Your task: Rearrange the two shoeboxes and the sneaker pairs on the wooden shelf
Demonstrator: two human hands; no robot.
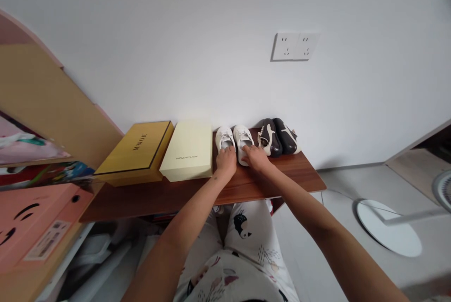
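Observation:
A pair of white sneakers stands on a dark wooden shelf top (282, 177), toes toward the wall. My left hand (226, 161) is closed on the heel of the left white sneaker (224, 137). My right hand (256, 157) rests on the heel of the right white sneaker (243, 138), fingers curled on it. Just right of them sits a pair of black shoes with white trim (278, 136), untouched.
A pale yellow shoebox (188, 151) and a mustard yellow shoebox (139, 151) lie to the left on the shelf. The white wall behind carries a double socket (294, 46). A fan's round white base (387, 227) is on the floor at right. Pink cardboard boxes (31, 227) are stacked at left.

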